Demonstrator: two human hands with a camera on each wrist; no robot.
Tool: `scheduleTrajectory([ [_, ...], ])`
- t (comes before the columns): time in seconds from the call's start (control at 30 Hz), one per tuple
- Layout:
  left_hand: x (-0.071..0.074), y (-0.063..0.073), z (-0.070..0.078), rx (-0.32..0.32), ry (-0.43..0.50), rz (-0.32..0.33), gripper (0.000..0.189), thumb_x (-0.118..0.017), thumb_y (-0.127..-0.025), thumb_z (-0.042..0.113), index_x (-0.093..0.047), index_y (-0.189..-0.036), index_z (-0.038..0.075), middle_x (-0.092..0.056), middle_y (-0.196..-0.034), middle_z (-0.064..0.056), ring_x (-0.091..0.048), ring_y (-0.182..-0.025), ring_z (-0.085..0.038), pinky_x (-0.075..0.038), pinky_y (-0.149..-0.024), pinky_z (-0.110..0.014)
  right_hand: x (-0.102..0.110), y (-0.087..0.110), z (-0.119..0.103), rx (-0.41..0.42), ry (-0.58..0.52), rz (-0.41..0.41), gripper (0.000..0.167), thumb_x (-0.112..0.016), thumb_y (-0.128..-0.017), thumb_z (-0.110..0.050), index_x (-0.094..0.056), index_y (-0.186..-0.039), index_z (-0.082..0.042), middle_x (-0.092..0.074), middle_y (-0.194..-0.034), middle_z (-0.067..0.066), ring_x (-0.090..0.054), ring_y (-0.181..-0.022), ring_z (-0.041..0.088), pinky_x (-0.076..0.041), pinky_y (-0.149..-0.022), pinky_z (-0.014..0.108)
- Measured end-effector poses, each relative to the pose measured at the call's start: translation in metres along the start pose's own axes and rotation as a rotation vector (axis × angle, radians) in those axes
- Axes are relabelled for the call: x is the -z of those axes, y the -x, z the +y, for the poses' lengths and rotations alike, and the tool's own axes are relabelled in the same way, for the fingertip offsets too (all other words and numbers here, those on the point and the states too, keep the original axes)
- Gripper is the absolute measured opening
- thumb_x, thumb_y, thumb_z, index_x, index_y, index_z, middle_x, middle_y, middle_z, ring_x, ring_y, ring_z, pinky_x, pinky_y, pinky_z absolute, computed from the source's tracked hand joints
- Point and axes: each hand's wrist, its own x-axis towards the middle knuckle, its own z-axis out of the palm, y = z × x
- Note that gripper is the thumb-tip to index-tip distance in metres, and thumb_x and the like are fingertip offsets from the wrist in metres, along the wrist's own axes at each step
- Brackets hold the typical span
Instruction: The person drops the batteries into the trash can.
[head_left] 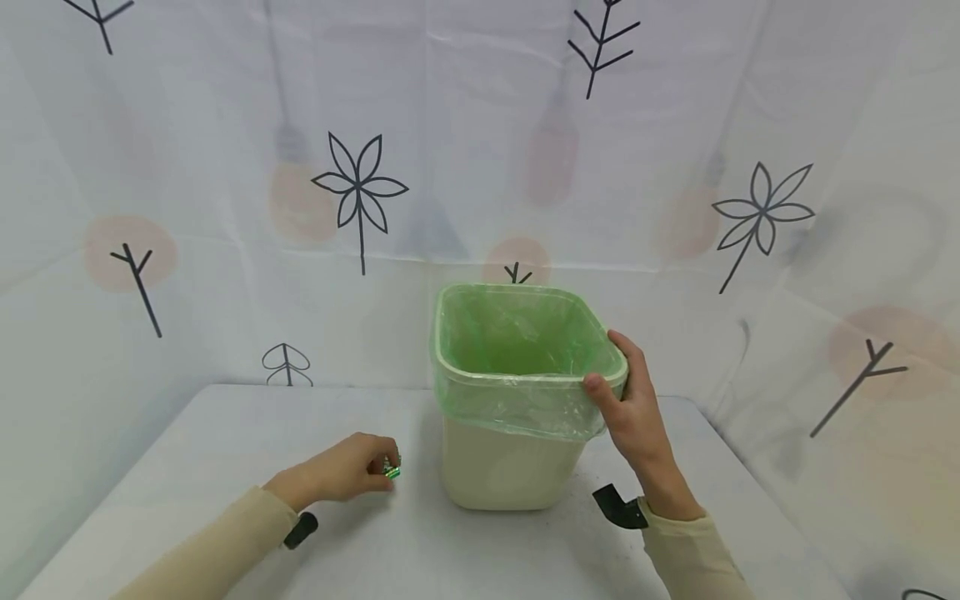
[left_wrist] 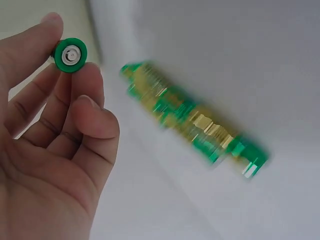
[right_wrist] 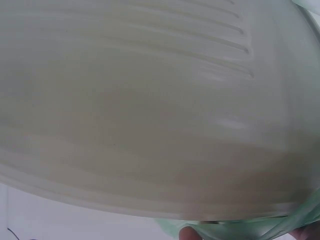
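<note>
My left hand [head_left: 341, 468] is low over the table, left of a cream bin [head_left: 510, 479]. In the left wrist view it pinches a battery [left_wrist: 70, 55] with a green end, seen end-on, between thumb and fingers. Close by is a blurred cluster of shiny green and gold pieces [left_wrist: 197, 122]; its kind is unclear. On the bin's right side my right hand [head_left: 637, 421] grips the rim, thumb in front and fingers behind. A translucent green bag [head_left: 517, 408] lines the bin and folds over its rim. The right wrist view shows the bin's ribbed wall [right_wrist: 150, 115] close up.
The bin stands upright on a white table [head_left: 397, 558]. Behind it hangs a pale curtain [head_left: 465, 167] printed with plant drawings. Black straps [head_left: 621, 507] sit at both wrists, by beige sleeves [head_left: 693, 550].
</note>
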Motion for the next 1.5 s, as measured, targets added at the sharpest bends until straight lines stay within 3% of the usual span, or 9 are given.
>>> scheduleTrajectory([
  [0.17, 0.032, -0.003, 0.014, 0.032, -0.051, 0.043, 0.019, -0.072, -0.085, 0.018, -0.063, -0.101, 0.013, -0.054, -0.07, 0.007, -0.05, -0.062, -0.008, -0.045, -0.058, -0.027, 0.0, 0.0, 0.001, -0.001, 0.009, 0.003, 0.065, -0.061, -0.094, -0.02, -0.026, -0.149, -0.022, -0.041, -0.135, 0.016, -0.047, -0.11, 0.024, -0.042, -0.086, 0.018],
  [0.37, 0.081, -0.009, 0.044, 0.029, -0.083, 0.104, 0.024, -0.071, -0.086, 0.02, -0.062, -0.107, 0.011, -0.056, -0.073, 0.004, -0.052, -0.063, -0.012, -0.047, -0.058, -0.029, 0.0, 0.0, 0.001, -0.004, 0.011, 0.01, 0.066, -0.062, -0.093, -0.022, -0.026, -0.149, -0.022, -0.042, -0.134, 0.015, -0.047, -0.11, 0.024, -0.042, -0.086, 0.018],
  [0.6, 0.13, -0.019, 0.079, -0.033, -0.145, 0.198, 0.025, -0.071, -0.087, 0.019, -0.062, -0.109, 0.012, -0.058, -0.077, 0.004, -0.054, -0.067, -0.013, -0.048, -0.062, -0.031, -0.001, 0.0, -0.001, -0.001, 0.013, -0.004, 0.066, -0.061, -0.094, -0.02, -0.025, -0.149, -0.021, -0.042, -0.134, 0.016, -0.047, -0.11, 0.025, -0.042, -0.085, 0.018],
  [0.8, 0.159, -0.036, 0.112, -0.122, -0.175, 0.244, 0.023, -0.071, -0.087, 0.018, -0.063, -0.107, 0.012, -0.058, -0.074, 0.001, -0.052, -0.066, -0.015, -0.047, -0.062, -0.032, 0.0, -0.001, 0.0, -0.009, 0.006, 0.011, 0.066, -0.062, -0.093, -0.022, -0.026, -0.148, -0.023, -0.041, -0.135, 0.014, -0.047, -0.111, 0.023, -0.041, -0.087, 0.018],
  [0.93, 0.167, -0.053, 0.129, -0.182, -0.177, 0.262, 0.021, -0.071, -0.087, 0.019, -0.063, -0.105, 0.012, -0.058, -0.074, 0.0, -0.052, -0.065, -0.016, -0.047, -0.062, -0.032, 0.0, 0.0, 0.0, -0.012, 0.017, 0.014, 0.066, -0.062, -0.094, -0.023, -0.026, -0.149, -0.024, -0.041, -0.136, 0.013, -0.047, -0.111, 0.023, -0.041, -0.087, 0.018],
  [1.07, 0.166, -0.069, 0.141, -0.207, -0.178, 0.25, 0.022, -0.072, -0.087, 0.021, -0.063, -0.105, 0.013, -0.059, -0.075, 0.0, -0.053, -0.068, -0.016, -0.047, -0.065, -0.032, 0.0, 0.0, 0.001, -0.017, 0.013, 0.011, 0.066, -0.062, -0.094, -0.023, -0.025, -0.149, -0.023, -0.041, -0.135, 0.013, -0.047, -0.111, 0.025, -0.041, -0.087, 0.019],
  [1.5, 0.139, -0.12, 0.166, -0.241, -0.116, 0.164, 0.021, -0.071, -0.088, 0.022, -0.062, -0.104, 0.013, -0.059, -0.078, -0.001, -0.053, -0.071, -0.016, -0.046, -0.07, -0.029, 0.0, -0.001, 0.0, -0.011, 0.027, 0.013, 0.066, -0.062, -0.094, -0.022, -0.025, -0.149, -0.019, -0.042, -0.134, 0.013, -0.048, -0.109, 0.023, -0.042, -0.085, 0.018],
])
